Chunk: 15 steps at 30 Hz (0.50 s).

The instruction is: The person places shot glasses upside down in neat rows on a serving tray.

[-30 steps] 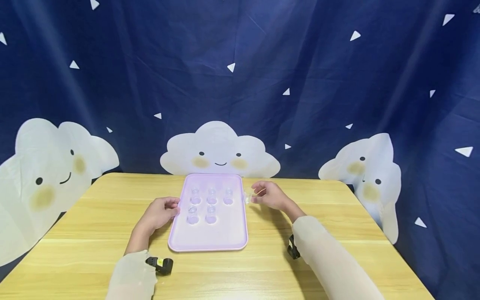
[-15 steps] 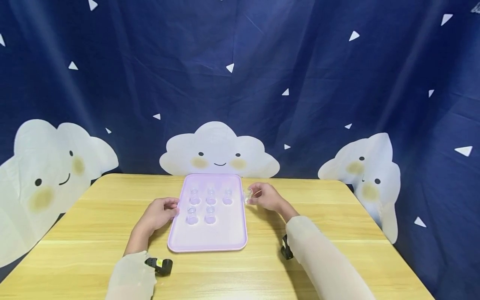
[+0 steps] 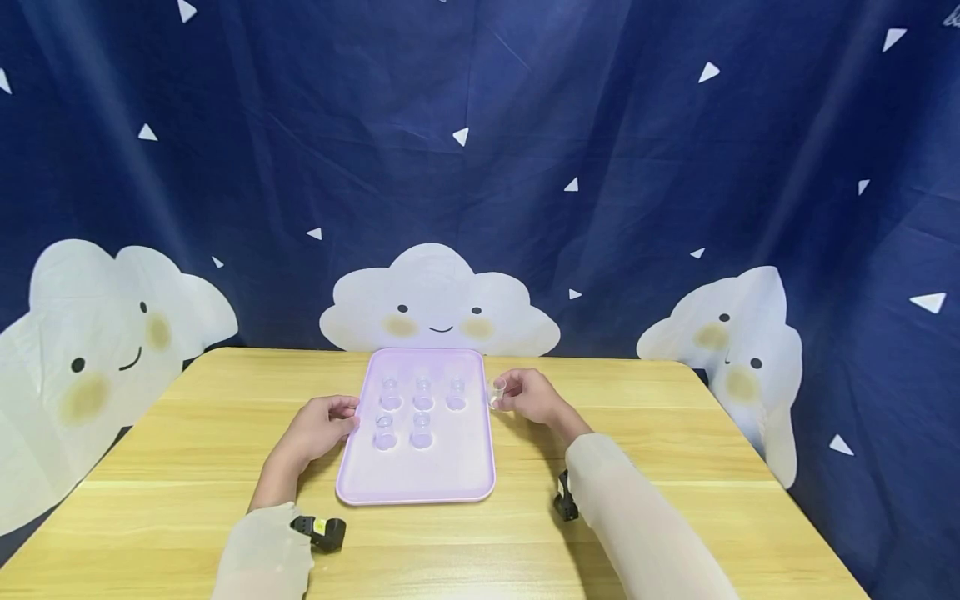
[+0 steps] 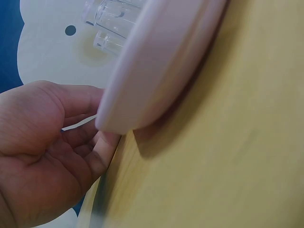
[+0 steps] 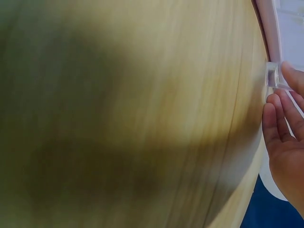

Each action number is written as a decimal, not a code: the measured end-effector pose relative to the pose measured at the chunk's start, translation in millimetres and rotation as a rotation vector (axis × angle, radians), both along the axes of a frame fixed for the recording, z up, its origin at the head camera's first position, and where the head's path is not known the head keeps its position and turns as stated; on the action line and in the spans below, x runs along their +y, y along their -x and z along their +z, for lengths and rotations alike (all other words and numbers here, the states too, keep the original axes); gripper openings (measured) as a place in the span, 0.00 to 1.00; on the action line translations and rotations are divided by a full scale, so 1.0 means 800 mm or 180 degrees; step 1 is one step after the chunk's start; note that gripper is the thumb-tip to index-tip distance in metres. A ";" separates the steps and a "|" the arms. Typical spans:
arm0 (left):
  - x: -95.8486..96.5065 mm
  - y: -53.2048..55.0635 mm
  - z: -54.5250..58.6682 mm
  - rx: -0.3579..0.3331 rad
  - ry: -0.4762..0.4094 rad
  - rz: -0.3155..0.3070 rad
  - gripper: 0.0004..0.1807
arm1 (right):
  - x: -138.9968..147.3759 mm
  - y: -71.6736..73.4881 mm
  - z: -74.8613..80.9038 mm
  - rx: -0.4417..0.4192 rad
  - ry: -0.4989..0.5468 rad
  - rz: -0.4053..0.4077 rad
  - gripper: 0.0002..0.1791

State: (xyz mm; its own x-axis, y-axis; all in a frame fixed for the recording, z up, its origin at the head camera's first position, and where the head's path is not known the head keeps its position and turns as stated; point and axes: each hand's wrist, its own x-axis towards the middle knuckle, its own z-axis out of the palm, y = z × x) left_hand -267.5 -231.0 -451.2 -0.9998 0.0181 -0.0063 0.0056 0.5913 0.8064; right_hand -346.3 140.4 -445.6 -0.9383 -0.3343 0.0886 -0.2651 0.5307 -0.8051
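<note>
A pale lilac tray lies on the table with several small clear cups standing on it in two rows. At its left edge my left hand grips the rim; in the left wrist view the fingers reach over and under the edge of the tray. Just outside the tray's right edge, my right hand pinches another clear cup, held upright. The right wrist view shows this cup's base beside the tray wall, with the thumb and fingers round its upper part.
The wooden table extends on both sides of the tray. Behind it hangs a dark blue cloth with white clouds and triangles. A black wrist camera sits on the left sleeve, another on the right.
My right hand has moved slightly left and its fingers have closed in round the cup beside the tray. The left hand and the tray have stayed put.
</note>
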 end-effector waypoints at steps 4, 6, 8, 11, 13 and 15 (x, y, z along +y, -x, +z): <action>0.000 0.000 0.000 0.0013 -0.0011 -0.0014 0.21 | 0.001 0.000 -0.001 0.0019 0.0014 0.0007 0.12; 0.000 0.001 0.000 0.0022 -0.0014 -0.0023 0.21 | 0.001 0.000 -0.001 0.0005 0.0007 -0.0021 0.12; 0.000 0.001 0.000 0.0019 -0.0013 -0.0017 0.21 | 0.002 -0.001 0.000 -0.0008 -0.0005 -0.0052 0.13; 0.000 0.001 -0.001 -0.0004 0.0002 -0.0006 0.21 | 0.003 -0.001 0.002 -0.0057 0.0002 -0.0097 0.13; -0.001 0.002 -0.002 -0.0029 0.0012 0.0012 0.21 | 0.004 -0.001 0.004 -0.0077 0.0006 -0.0102 0.13; 0.000 0.002 -0.002 -0.0032 0.0024 0.0008 0.22 | 0.006 -0.001 0.005 -0.0078 0.0009 -0.0080 0.13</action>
